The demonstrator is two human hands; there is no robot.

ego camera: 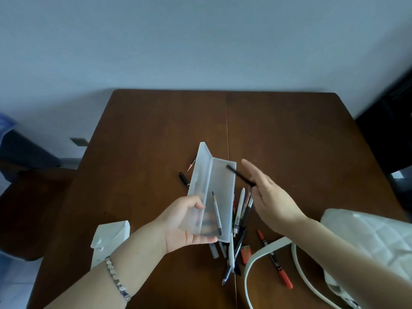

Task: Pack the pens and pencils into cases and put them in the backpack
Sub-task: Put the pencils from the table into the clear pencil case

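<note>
A plain room at home, it seems: a brown wooden tabletop [156, 130] against a bare pale wall [200, 41], a wooden chair [29, 208] alongside.

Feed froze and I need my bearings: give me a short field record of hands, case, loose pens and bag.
left hand: holds open translucent case
in case: one pencil
right hand: fingers straight, black pen at it, above case; grip unclear
loose pens: heap on table beneath case
white bag: near right
white case: near left
</note>
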